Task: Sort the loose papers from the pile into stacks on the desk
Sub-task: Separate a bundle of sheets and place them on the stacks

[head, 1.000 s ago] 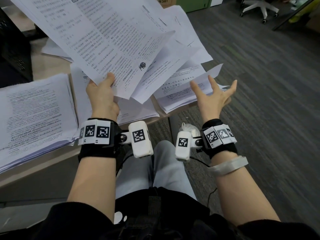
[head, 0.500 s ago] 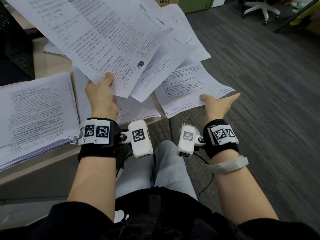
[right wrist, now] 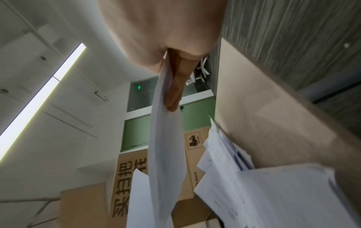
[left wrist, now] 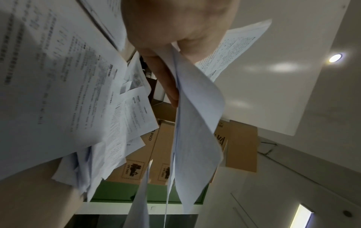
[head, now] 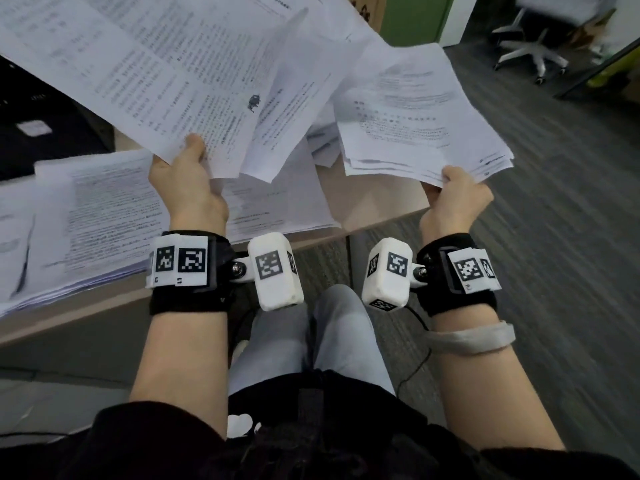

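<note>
My left hand (head: 188, 183) grips the lower corner of a fanned bunch of printed sheets (head: 173, 74) held up above the desk; in the left wrist view its fingers (left wrist: 166, 80) lie under those sheets (left wrist: 197, 123). My right hand (head: 457, 199) pinches the near corner of a thinner sheaf of papers (head: 419, 123), lifted off the desk's right corner; in the right wrist view that sheaf (right wrist: 168, 151) hangs edge-on from the fingers (right wrist: 175, 89). A thick stack of papers (head: 69, 220) lies on the desk (head: 377, 202) at the left, and another stack (head: 277, 206) lies beneath the lifted sheets.
The desk's front edge runs just ahead of my knees. Grey carpet (head: 554, 237) spreads to the right, with an office chair base (head: 533, 53) far back. Cardboard boxes (left wrist: 136, 162) and a green panel (right wrist: 136, 135) stand behind the desk. A dark object (head: 31, 133) sits at the far left.
My right hand, open with spread fingers a second ago, reached the sheaf at the desk's right corner, took hold of it and lifted it. The left hand kept holding its fanned sheets.
</note>
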